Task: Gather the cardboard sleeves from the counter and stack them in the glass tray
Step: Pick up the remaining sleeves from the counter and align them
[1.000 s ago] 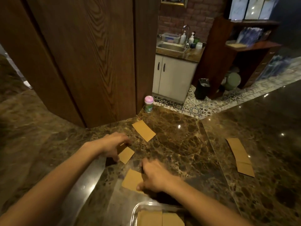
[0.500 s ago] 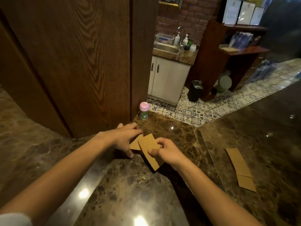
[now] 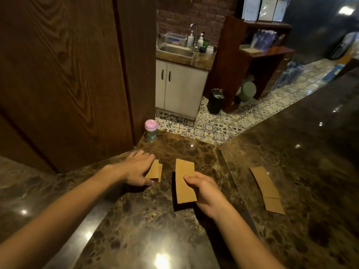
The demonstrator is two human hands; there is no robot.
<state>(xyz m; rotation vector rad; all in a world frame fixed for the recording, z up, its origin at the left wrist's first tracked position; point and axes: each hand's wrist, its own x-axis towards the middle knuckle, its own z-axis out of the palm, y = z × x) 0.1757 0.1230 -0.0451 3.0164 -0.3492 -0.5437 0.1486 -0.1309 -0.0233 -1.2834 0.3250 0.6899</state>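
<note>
Dark marble counter (image 3: 147,226): we've now split the sleeves, left hand (image 3: 136,169) pinching two sleeves (image 3: 154,171), right hand (image 3: 204,193) gripping a sleeve stack (image 3: 184,181), more sleeves (image 3: 266,188) right of it, tray unseen

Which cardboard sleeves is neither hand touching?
The overlapping sleeves at far right, lying alone on the counter; the left hand and right hand hold the others.
</note>
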